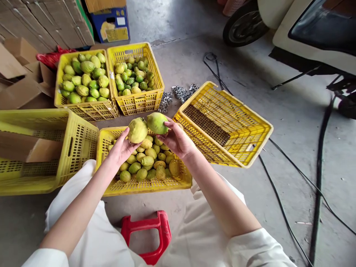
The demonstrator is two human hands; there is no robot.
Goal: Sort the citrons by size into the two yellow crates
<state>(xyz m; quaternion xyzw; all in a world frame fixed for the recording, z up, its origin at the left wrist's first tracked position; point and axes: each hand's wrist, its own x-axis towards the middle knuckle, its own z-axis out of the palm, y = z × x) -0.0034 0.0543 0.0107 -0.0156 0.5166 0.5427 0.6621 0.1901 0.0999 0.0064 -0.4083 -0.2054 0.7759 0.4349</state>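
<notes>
Red stool [144,222], six o'clock; at dial centre, left hand [121,148], fingers part-open around a yellowish fruit [138,130], and right hand [178,140], fingertips pinching a greener fruit [157,123], both above a fruit-laden yellow crate [150,188]. Second crate [230,111], three o'clock. Heaped crate [90,111], ten o'clock; part-filled crate [141,101], nearly twelve.

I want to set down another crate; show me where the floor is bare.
Bare floor lies between the blue box and the wheel, and between the right-hand crate and the white vehicle. Crowded: the left, where cardboard and fruit crates sit close together.
</notes>
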